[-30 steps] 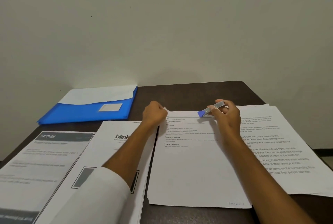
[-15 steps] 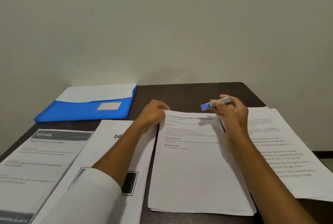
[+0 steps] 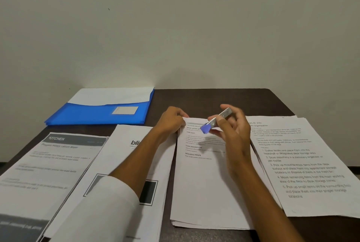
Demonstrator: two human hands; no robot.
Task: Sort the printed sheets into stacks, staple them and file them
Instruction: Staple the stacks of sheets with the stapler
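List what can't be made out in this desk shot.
Head view only:
- Stapler: motion-blurred; the right hand covers its middle.
- Middle stack: small print unreadable; top-left corner under the left hand.
- "bli" sheet: title cut by the forearm.
- Kitchen sheet: cropped at the frame edge.

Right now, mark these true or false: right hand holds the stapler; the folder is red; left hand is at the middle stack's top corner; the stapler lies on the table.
1. The right hand holds the stapler: true.
2. The folder is red: false, it is blue.
3. The left hand is at the top left corner of the middle stack: true.
4. The stapler lies on the table: false, it is held above the stack.
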